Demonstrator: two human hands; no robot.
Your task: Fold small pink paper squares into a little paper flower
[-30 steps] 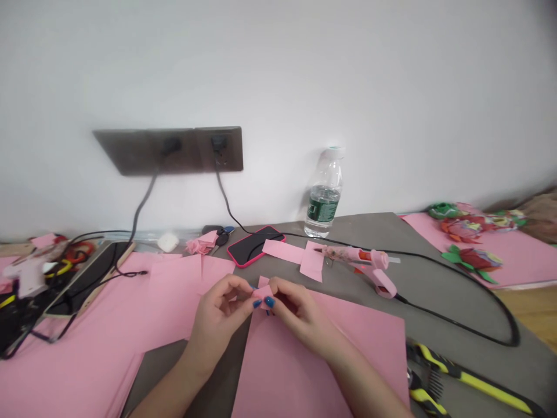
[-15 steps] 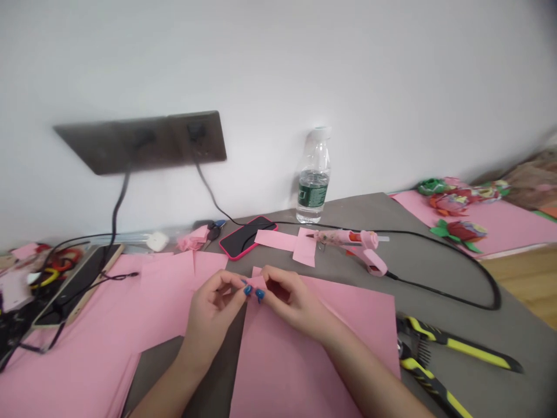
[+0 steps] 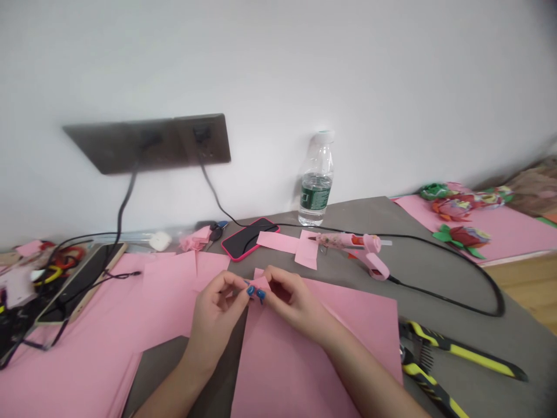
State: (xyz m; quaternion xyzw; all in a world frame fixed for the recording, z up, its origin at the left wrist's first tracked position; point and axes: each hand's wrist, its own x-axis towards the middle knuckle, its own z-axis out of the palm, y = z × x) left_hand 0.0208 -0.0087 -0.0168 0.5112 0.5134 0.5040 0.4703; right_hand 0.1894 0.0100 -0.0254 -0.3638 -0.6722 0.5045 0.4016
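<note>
Between the fingertips of both hands is a small piece of pink paper [image 3: 261, 283], partly hidden by the fingers. My left hand [image 3: 220, 307] pinches its left side, and my right hand [image 3: 289, 296] pinches it from the right, the blue-nailed thumbs almost touching. Under them lies a large pink sheet [image 3: 282, 360] on the grey table [image 3: 461, 284]. Just beyond the hands are pink paper strips [image 3: 307, 249] and a pink glue gun [image 3: 348, 241] resting on its side.
A phone [image 3: 248, 239], a water bottle [image 3: 316, 183] and a black cable stand or lie near the wall. Yellow-black pliers [image 3: 465, 351] are at right, paper flowers [image 3: 465, 237] at far right. Pink sheets [image 3: 87, 331] and a second phone [image 3: 80, 284] are on the left.
The whole view has shifted slightly, with things appearing a little further right. More of the small pink paper shows above the fingertips; both hands keep their pinch.
</note>
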